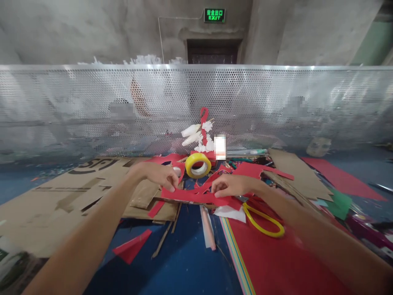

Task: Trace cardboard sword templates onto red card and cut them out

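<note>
A strip of red paper (188,196) stretches between my two hands above the blue table, with a brown edge along its lower side. My left hand (161,175) pinches it near its left end, fingers closed. Toward the right end, my right hand (231,185) has its fingers curled onto the same strip. Just behind stands a roll of yellow tape (189,166). Scissors with yellow handles (267,231) lie below my right forearm, their blades mostly covered. A thin pinkish stick in a clear wrapper (208,229) rests in front of the strip.
Flat cardboard (61,196) covers the left side. A stack of coloured paper, red sheet (282,262) uppermost, sits at front right. Behind the tape stands a red-and-white paper craft (204,135), before a perforated metal screen (254,106). A red scrap (132,246) lies front left.
</note>
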A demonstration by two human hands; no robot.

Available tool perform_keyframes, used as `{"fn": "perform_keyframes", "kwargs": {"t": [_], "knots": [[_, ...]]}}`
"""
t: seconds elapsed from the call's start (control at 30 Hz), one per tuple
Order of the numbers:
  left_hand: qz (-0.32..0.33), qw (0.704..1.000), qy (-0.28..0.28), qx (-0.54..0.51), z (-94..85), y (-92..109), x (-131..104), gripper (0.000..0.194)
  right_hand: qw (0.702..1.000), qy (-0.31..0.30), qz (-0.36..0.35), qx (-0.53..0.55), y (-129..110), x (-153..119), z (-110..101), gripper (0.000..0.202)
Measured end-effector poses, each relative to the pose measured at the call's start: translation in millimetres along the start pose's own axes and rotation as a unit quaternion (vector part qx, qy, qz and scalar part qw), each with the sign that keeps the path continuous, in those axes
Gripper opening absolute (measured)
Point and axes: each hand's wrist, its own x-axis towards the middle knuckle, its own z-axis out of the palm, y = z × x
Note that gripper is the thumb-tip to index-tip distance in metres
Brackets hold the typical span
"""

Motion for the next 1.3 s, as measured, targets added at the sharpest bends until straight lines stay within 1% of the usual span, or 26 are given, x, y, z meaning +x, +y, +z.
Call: {"fn": "perform_keyframes", "kwargs": {"t": [0.07,0.1,0.13,0.17,0.2,0.27,0.33,0.43,0.5,0.6,0.63,0.67,0.7,0.77,0.83,0.93,1.07,1.17,1.23,1.3], "knots": [[-0.041,0.998,0.016,0.040,2.7,-5,5,0.027,0.999,0.004,0.022,-0.032,-1,10,14,0.025],[-0.046,0.996,0.042,0.067,5.0,-6,10,0.029,0.998,0.010,0.035,-0.050,-3,13,20,0.024],[-0.039,0.992,0.072,0.095,7.8,-8,16,0.030,0.996,0.023,0.045,-0.068,-4,15,24,0.023],[-0.022,0.989,0.090,0.113,11.0,-8,23,0.031,0.994,0.036,0.053,-0.087,-6,16,28,0.022],[-0.016,0.990,0.086,0.112,14.4,-9,31,0.033,0.992,0.047,0.057,-0.104,-7,16,30,0.022],[-0.015,0.994,0.054,0.099,20.8,-8,44,0.038,0.988,0.066,0.061,-0.127,-7,15,33,0.022],[-0.009,0.993,0.060,0.099,25.2,-7,53,0.039,0.986,0.073,0.062,-0.137,-6,14,33,0.025],[0.009,0.988,0.099,0.121,26.8,-6,54,0.029,0.980,0.098,0.041,-0.169,-3,15,34,0.032],[0.008,0.980,0.132,0.149,25.8,-5,50,0.025,0.976,0.109,0.027,-0.189,-2,16,34,0.031],[0.001,0.965,0.194,0.177,25.5,2,46,0.025,0.979,0.092,0.037,-0.176,0,18,34,0.025],[0.005,0.964,0.203,0.172,26.5,6,47,0.027,0.981,0.084,0.044,-0.168,0,18,34,0.024],[0.013,0.967,0.199,0.160,28.2,11,48,0.032,0.982,0.080,0.047,-0.162,0,18,34,0.024],[0.024,0.972,0.183,0.148,30.5,15,51,0.038,0.983,0.076,0.047,-0.160,-1,19,33,0.024],[0.057,0.980,0.135,0.136,35.9,23,57,0.044,0.983,0.076,0.042,-0.164,-1,19,33,0.022],[0.092,0.983,0.099,0.125,40.4,26,63,0.042,0.981,0.078,0.034,-0.172,-2,19,33,0.019],[0.117,0.987,0.072,0.079,41.7,21,65,0.032,0.983,0.076,0.036,-0.162,-3,19,34,0.018],[0.109,0.991,0.069,0.029,34.5,10,58,0.018,0.989,0.070,0.058,-0.116,-3,18,31,0.021],[0.088,0.990,0.095,0.049,27.1,8,49,0.012,0.992,0.066,0.064,-0.082,-4,16,28,0.019],[0.075,0.989,0.113,0.061,22.1,10,42,0.013,0.994,0.064,0.058,-0.067,-4,14,25,0.018],[0.071,0.990,0.112,0.055,17.2,12,33,0.019,0.996,0.058,0.047,-0.052,-3,12,23,0.018]]}}
